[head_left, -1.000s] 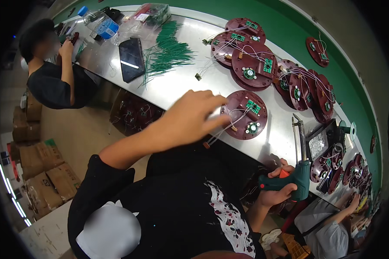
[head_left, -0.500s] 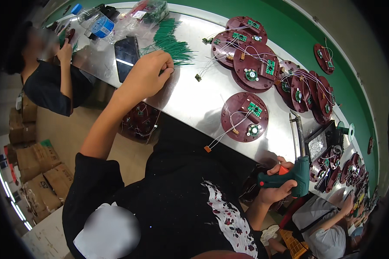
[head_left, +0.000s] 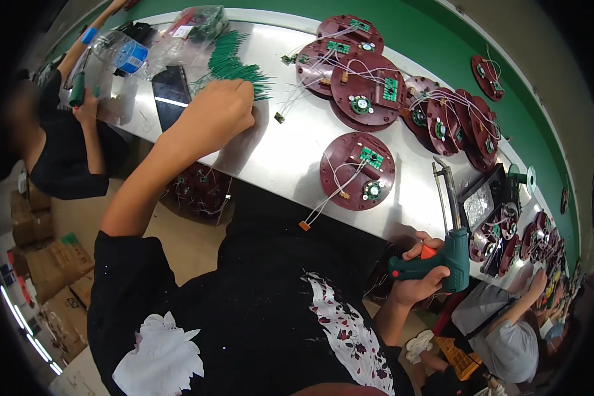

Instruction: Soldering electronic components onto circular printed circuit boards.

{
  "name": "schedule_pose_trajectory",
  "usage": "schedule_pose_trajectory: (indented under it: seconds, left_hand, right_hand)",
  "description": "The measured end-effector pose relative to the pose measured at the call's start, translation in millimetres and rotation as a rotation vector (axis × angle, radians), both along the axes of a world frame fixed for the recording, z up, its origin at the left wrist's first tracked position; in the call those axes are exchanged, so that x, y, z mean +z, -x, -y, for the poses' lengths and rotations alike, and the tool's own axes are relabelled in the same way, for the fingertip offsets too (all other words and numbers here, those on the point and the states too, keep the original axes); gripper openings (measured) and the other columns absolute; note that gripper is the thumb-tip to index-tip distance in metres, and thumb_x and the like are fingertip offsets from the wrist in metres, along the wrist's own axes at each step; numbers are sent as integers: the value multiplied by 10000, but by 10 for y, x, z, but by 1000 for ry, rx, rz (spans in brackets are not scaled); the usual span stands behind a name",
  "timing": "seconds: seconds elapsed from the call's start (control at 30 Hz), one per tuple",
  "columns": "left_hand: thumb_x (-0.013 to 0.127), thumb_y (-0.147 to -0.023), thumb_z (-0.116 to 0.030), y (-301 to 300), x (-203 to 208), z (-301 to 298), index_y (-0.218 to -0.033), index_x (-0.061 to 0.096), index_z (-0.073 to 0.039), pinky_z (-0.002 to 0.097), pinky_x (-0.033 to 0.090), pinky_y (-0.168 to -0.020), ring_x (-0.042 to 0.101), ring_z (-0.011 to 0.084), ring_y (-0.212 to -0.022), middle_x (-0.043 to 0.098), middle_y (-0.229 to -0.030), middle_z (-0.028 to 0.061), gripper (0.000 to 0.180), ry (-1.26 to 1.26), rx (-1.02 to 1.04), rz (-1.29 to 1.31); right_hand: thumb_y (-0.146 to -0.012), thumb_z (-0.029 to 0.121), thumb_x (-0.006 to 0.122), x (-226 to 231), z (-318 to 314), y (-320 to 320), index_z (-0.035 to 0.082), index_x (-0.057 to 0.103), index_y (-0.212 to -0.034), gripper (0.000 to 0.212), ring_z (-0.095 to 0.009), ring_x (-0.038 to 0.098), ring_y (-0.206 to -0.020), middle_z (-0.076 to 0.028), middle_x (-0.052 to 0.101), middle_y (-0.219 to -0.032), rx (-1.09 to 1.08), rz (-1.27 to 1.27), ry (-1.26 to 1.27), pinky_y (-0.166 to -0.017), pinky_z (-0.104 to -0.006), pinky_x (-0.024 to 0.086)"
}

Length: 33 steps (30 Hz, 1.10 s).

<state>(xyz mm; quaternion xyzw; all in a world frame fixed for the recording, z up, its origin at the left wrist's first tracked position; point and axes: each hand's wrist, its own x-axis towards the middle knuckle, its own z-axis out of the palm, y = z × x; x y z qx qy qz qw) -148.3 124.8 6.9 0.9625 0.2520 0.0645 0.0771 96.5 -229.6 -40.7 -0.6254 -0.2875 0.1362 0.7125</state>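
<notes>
My left hand is closed, fingers curled downward, at the near edge of a pile of short green wires. Its fingertips are hidden, so I cannot make out what they pinch. My right hand grips a dark green soldering gun with a red trigger, its metal tip pointing up over the table edge. Between my hands lies a round maroon plate with a green circuit board and a small round speaker. White wires run from it to a small orange part hanging past the edge.
Stacked maroon plates with loose wires lie further back, more to the right. A black tray and a solder spool stand at right. At left are a dark tablet-like panel, a water bottle and a co-worker.
The whole view has shifted slightly. My left hand has turned, with its fingers curled further down by the green wires. At left, a green-handled tool and a raised arm now show.
</notes>
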Motion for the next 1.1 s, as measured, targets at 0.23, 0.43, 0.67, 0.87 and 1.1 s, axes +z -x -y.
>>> schedule_pose_trajectory:
  seconds: [0.23, 0.43, 0.67, 0.87, 1.1]
  left_hand:
    - [663, -902, -33, 85, 174, -34, -924, 590, 17, 467, 490, -756, 626, 393, -856, 636, -866, 180, 91, 160, 60, 94]
    - [667, -892, -28, 5, 135, -86, -940, 615, 15, 477, 499, -772, 637, 413, -874, 660, -892, 185, 83, 222, 94, 84]
    - [675, -890, -17, 3, 34, -161, -943, 590, 8, 451, 487, -750, 614, 383, -840, 626, -866, 163, 103, 126, 16, -17]
    - [658, -884, -19, -103, 102, -106, -928, 560, -10, 466, 485, -802, 606, 407, -864, 621, -877, 165, 108, 88, 9, -155]
    - [597, -929, -41, -208, 184, 43, -940, 511, 10, 494, 479, -791, 622, 414, -886, 638, -897, 194, 100, -111, -67, 69]
  right_hand:
    - [-1080, 612, 455, -32, 115, -83, -57, 570, -1138, 680, -157, 575, -663, -84, 593, -847, -26, -14, -6, -989, -453, 503]
    - [-1079, 624, 446, -67, 98, -149, -59, 570, -1140, 696, -174, 593, -693, -93, 592, -808, 7, -41, 22, -960, -424, 509]
    - [-1072, 644, 445, -110, 111, -132, -62, 574, -1138, 721, -184, 608, -748, -110, 600, -790, -2, -30, 43, -897, -378, 506]
    - [-1062, 662, 450, -129, 162, -109, -76, 570, -1154, 753, -188, 614, -776, -123, 607, -799, -11, -42, 72, -861, -357, 507]
    - [-1064, 656, 449, -83, 120, -86, -77, 564, -1163, 748, -209, 622, -795, -130, 598, -803, -23, -78, 54, -824, -342, 513]
